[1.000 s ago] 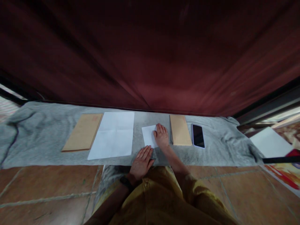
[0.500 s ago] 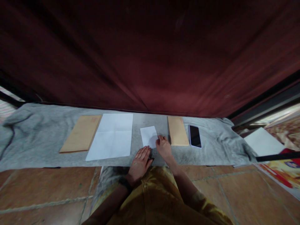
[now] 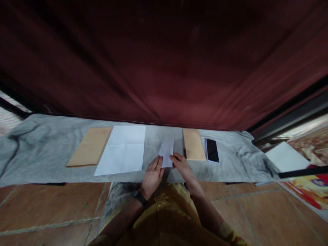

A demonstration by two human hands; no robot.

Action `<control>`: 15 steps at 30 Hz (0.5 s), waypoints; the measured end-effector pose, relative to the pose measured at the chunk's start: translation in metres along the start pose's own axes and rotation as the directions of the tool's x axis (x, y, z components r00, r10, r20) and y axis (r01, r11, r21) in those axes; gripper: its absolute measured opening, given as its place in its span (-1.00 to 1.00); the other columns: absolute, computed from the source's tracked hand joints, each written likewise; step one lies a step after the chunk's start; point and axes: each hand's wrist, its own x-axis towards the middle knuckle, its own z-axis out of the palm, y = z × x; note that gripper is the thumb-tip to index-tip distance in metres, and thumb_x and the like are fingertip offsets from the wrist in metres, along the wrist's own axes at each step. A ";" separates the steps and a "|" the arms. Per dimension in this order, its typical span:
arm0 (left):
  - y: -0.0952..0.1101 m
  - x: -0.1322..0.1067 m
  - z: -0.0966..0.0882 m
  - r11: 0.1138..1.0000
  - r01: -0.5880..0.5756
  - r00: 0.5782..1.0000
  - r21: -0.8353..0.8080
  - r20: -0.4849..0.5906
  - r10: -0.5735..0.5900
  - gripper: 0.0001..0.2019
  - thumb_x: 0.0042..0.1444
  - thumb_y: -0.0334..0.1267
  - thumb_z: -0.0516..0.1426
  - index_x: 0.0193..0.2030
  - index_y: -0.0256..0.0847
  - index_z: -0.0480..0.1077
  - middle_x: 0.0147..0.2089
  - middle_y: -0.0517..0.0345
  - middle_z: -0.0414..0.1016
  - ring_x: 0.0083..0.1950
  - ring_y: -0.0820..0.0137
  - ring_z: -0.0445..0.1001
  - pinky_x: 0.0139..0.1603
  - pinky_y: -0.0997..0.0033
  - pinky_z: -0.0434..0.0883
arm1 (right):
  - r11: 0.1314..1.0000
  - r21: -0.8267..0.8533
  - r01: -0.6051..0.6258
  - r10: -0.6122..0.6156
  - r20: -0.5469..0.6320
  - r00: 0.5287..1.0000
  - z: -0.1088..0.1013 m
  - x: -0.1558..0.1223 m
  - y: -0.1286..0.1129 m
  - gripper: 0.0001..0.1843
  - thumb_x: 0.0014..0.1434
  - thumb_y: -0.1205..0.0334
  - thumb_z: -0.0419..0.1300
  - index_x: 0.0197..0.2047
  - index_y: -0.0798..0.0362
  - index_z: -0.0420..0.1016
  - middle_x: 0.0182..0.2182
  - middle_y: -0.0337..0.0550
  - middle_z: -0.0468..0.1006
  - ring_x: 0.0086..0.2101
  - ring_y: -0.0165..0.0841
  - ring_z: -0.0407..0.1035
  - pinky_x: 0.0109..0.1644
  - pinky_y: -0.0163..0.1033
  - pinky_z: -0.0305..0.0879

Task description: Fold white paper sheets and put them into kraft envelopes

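A small folded sheet of white paper (image 3: 167,150) is held up in front of me, tilted off the grey cloth and slightly blurred. My left hand (image 3: 152,177) grips its lower left edge, fingers close together, with a dark band on that wrist. At the lower right edge, my right hand (image 3: 182,166) pinches the same paper between thumb and fingers. A larger white sheet (image 3: 123,150) with crease lines lies flat to the left of my hands. Close to my right hand is a brown envelope (image 3: 194,145).
Another, larger brown envelope (image 3: 89,147) lies left of the big sheet. A phone (image 3: 212,150) with a dark screen rests at the right. Grey cloth (image 3: 238,157) covers the narrow surface, backed by a dark red curtain (image 3: 164,68). White paper (image 3: 287,157) sits farther right.
The small folded paper has been lifted from the cloth and tilted. My left hand, earlier flat at its lower edge, now grips its side; my right hand still pinches the right edge.
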 end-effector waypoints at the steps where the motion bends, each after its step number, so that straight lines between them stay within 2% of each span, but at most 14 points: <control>1: 0.001 0.004 -0.001 0.998 0.032 1.000 -0.048 0.000 -0.032 -0.53 0.36 -0.26 -0.03 0.39 -0.21 0.23 0.34 -0.14 0.40 0.31 0.16 0.42 0.31 0.07 0.39 | 0.999 0.040 0.016 -0.016 0.005 1.000 0.002 -0.002 -0.004 -0.63 0.21 -0.11 0.14 -0.47 -0.03 0.40 -0.64 -0.30 0.37 -0.56 -0.38 0.31 -0.47 -0.31 0.26; 3: 0.003 0.013 -0.004 0.975 0.119 0.993 -0.187 0.015 -0.118 -0.58 0.37 -0.26 -0.05 0.30 -0.19 0.35 0.22 -0.11 0.52 0.19 0.17 0.52 0.23 0.09 0.45 | 0.993 0.112 0.041 -0.041 0.000 0.999 0.007 -0.003 -0.010 -0.64 0.26 -0.11 0.10 -0.40 -0.03 0.45 -0.56 -0.23 0.47 -0.51 -0.35 0.37 -0.42 -0.30 0.33; 5: 0.003 0.023 -0.006 0.894 0.249 0.967 -0.373 0.054 -0.248 -0.64 0.37 -0.18 -0.02 0.13 -0.22 0.48 0.03 -0.08 0.63 0.02 0.17 0.61 0.10 0.11 0.52 | 0.987 0.149 0.058 -0.054 -0.029 0.998 0.010 -0.003 -0.012 -0.63 0.32 -0.09 0.03 -0.30 -0.03 0.49 -0.43 -0.14 0.56 -0.44 -0.32 0.44 -0.37 -0.27 0.39; 6: 0.003 0.028 -0.007 0.818 0.321 0.943 -0.477 0.078 -0.324 -0.65 0.36 -0.13 0.00 0.04 -0.24 0.51 -0.06 -0.07 0.65 -0.06 0.18 0.63 0.03 0.13 0.56 | 0.987 0.143 0.070 -0.062 -0.057 0.996 0.010 -0.003 -0.011 -0.63 0.34 -0.07 0.00 -0.26 -0.03 0.50 -0.37 -0.11 0.59 -0.41 -0.31 0.46 -0.35 -0.25 0.41; 8: 0.002 0.036 -0.009 0.601 0.428 0.875 -0.675 0.144 -0.462 -0.66 0.33 -0.08 0.06 -0.01 -0.26 0.52 -0.13 -0.03 0.66 -0.15 0.22 0.63 -0.11 0.20 0.59 | 0.991 0.071 0.113 -0.101 -0.156 0.983 0.009 -0.004 -0.004 -0.68 0.34 -0.03 0.01 -0.18 -0.05 0.50 -0.26 -0.09 0.60 -0.32 -0.28 0.48 -0.28 -0.23 0.44; 11: 0.000 0.043 -0.012 0.272 0.485 0.771 -0.831 0.259 -0.582 -0.68 0.27 -0.13 0.14 0.07 -0.25 0.49 -0.06 -0.02 0.65 -0.13 0.26 0.62 -0.21 0.27 0.60 | 0.979 -0.114 0.169 -0.197 -0.326 0.924 0.004 -0.005 0.013 -0.69 0.30 0.02 0.08 0.01 -0.05 0.46 -0.08 -0.05 0.55 -0.17 -0.26 0.47 -0.13 -0.18 0.45; 13: -0.001 0.044 -0.013 0.160 0.517 0.723 -0.841 0.329 -0.608 -0.69 0.22 -0.19 0.20 0.07 -0.24 0.49 -0.02 -0.03 0.64 -0.11 0.27 0.62 -0.22 0.29 0.60 | 0.964 -0.204 0.169 -0.234 -0.361 0.903 0.001 -0.005 0.026 -0.61 0.29 0.04 0.08 0.12 -0.01 0.42 0.00 0.01 0.50 -0.15 -0.26 0.47 -0.07 -0.15 0.45; 15: -0.003 0.043 -0.014 0.124 0.550 0.693 -0.826 0.368 -0.620 -0.70 0.19 -0.24 0.23 0.05 -0.24 0.49 0.02 -0.05 0.63 -0.09 0.26 0.61 -0.23 0.30 0.60 | 0.956 -0.247 0.158 -0.239 -0.346 0.907 0.000 -0.004 0.038 -0.56 0.29 0.06 0.07 0.16 0.05 0.41 -0.02 0.04 0.49 -0.17 -0.25 0.47 -0.07 -0.13 0.45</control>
